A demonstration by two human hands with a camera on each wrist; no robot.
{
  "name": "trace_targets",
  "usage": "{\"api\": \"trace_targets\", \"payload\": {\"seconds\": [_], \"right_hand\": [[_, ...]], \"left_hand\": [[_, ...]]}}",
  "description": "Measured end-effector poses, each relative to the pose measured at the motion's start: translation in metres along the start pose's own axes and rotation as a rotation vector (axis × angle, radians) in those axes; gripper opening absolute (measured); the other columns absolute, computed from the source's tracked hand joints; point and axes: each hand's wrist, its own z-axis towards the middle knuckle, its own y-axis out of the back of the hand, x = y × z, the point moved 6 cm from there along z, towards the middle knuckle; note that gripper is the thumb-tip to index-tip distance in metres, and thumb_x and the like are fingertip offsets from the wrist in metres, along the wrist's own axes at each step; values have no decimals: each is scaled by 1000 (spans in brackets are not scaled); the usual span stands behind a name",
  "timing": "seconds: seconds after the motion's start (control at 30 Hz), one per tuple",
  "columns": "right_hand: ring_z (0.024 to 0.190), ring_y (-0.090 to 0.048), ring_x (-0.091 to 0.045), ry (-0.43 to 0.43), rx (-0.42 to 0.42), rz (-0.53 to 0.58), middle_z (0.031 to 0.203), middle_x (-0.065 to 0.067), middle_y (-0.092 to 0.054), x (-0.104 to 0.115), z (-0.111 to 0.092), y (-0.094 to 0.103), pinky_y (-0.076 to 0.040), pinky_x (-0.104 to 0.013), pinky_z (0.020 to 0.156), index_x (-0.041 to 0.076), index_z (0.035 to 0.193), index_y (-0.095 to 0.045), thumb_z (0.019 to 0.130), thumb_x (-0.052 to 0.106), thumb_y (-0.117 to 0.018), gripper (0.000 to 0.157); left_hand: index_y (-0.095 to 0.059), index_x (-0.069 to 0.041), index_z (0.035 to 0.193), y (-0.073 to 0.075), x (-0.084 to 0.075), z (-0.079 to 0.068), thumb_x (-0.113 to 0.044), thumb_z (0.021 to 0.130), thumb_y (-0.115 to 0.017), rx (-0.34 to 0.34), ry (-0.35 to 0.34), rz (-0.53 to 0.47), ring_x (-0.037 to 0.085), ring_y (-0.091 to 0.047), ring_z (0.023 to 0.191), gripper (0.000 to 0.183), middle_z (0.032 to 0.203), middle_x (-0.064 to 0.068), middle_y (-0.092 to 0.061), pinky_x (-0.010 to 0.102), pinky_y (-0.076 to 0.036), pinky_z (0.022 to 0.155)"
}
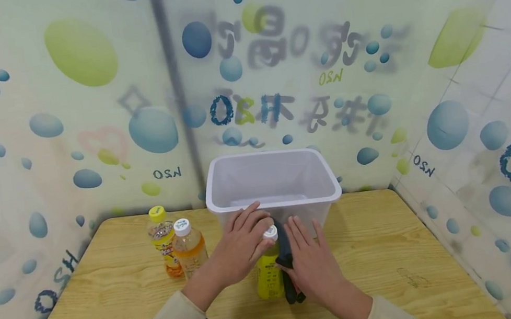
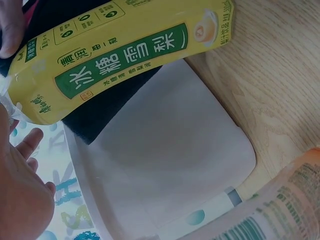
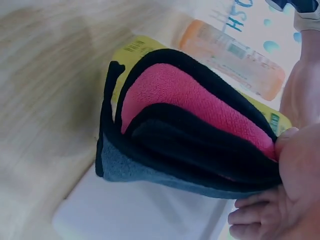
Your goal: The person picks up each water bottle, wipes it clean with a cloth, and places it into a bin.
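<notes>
A bottle of yellow pear drink [image 1: 269, 279] with a white cap stands upright in front of a pale plastic tub. My left hand [image 1: 239, 248] pinches its neck between thumb and index finger, the other fingers stretched toward the tub. Right beside the bottle is a folded cloth [image 3: 155, 150], dark grey outside, pink inside, with black edging. My right hand [image 1: 315, 268] holds the cloth by one end, thumb on one face and fingers on the other. The bottle's label [image 2: 120, 60] faces the left wrist camera, overlapping the dark cloth.
The pale tub [image 1: 269, 153] stands against the back wall on a wooden table [image 1: 379, 250]. To the left are an orange drink bottle with a white cap [image 1: 181, 227] and a yellow-capped bottle [image 1: 157, 213]. Patterned walls [image 1: 447, 124] enclose the back and sides.
</notes>
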Motion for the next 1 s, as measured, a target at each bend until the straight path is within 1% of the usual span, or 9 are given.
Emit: {"api": "trace_targets", "payload": {"seconds": [0.13,0.23,0.37,0.5,0.6,0.7,0.83,0.93,1.0], "right_hand": [[146,-34,-25,4,52,14,154,-13,-40,0,-3,-11,-24,-54,118,0,144,-43,92,62,-50,81],[146,-34,-24,17,107,34,154,-13,-40,1,-5,-22,-24,-54,118,0,143,-46,94,61,-47,78],[145,-36,-23,30,167,17,152,-10,-42,8,-11,-43,-25,-55,117,2,140,-50,94,62,-44,76],[144,-37,-23,28,231,4,151,-10,-44,16,-14,-62,-26,-53,117,2,140,-50,93,65,-43,78],[144,-38,-23,28,257,10,151,-10,-45,20,-17,-73,-28,-52,117,3,140,-50,93,65,-44,79],[143,-39,-22,37,293,9,151,-8,-45,24,-22,-87,-26,-53,117,5,140,-51,92,65,-43,78],[144,-37,-20,73,355,-33,153,-6,-43,28,-29,-104,-24,-53,118,9,142,-50,93,65,-42,75],[145,-35,-20,97,362,-74,154,-5,-41,29,-30,-110,-23,-52,119,11,143,-49,93,66,-41,75],[146,-34,-20,113,367,-85,155,-4,-40,29,-30,-112,-22,-52,119,12,143,-49,94,65,-40,74]], "left_hand": [[-50,-16,134,1,0,0,-45,105,-30,-6,1,-9,27,-28,147,46,140,3,-48,52,-25,115],[-50,-16,135,0,0,0,-45,105,-30,18,13,-16,26,-26,148,46,141,2,-47,51,-24,116],[-49,-17,135,-1,0,1,-44,105,-31,43,22,-3,24,-24,149,45,142,0,-46,50,-23,117],[-50,-16,134,-1,-1,1,-43,105,-35,33,20,3,25,-26,148,43,141,1,-47,50,-24,116],[-51,-16,134,0,-1,0,-42,105,-36,24,23,1,25,-26,148,42,140,1,-48,50,-24,117],[-50,-16,134,0,-1,0,-44,105,-34,22,26,4,25,-26,148,43,140,1,-48,50,-24,117],[-49,-17,135,-3,-1,0,-47,105,-28,34,28,13,25,-25,148,47,141,0,-48,50,-24,117],[-49,-17,135,-3,-1,0,-48,105,-27,42,33,10,24,-23,149,48,141,-1,-47,50,-23,118],[-50,-17,135,-3,-1,0,-47,105,-29,35,32,8,24,-23,149,47,141,0,-47,50,-23,118]]}}
